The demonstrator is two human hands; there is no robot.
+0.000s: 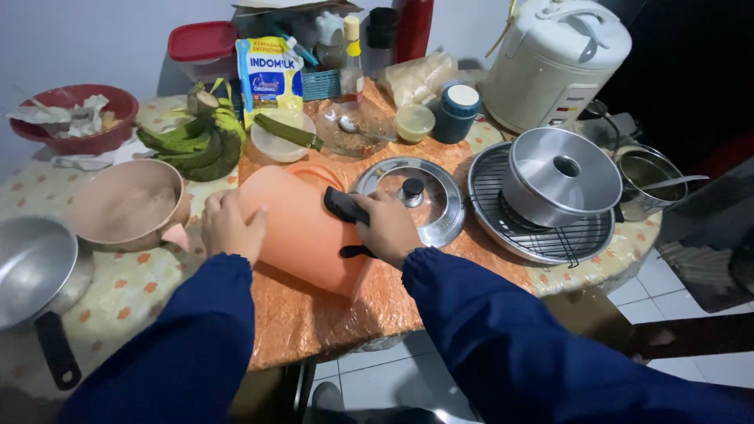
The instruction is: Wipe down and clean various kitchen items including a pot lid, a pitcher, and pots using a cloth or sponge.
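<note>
Now, left hand (230, 225) flat on orange board (302, 232), right hand (386, 228) – fingers gripping black handle (345, 207) (blade hidden)

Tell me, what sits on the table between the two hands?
In the head view, an orange cutting board lies between them; the left hand rests on its edge, and the right hand holds a black-handled tool over it.

The counter (314, 322) wears a shiny orange cloth in the middle and a pale patterned cloth at the left edge. At the near edge lies an orange cutting board (302, 232), with a glass lid (412, 200) and a round wire rack (542, 220) to its right, while a pink bowl (129, 208), a metal pan (31, 267) and green bananas (196, 145) sit leftward. A red bowl (75, 118) stands at the far left corner, a white rice cooker (554, 59) at the far right
</note>
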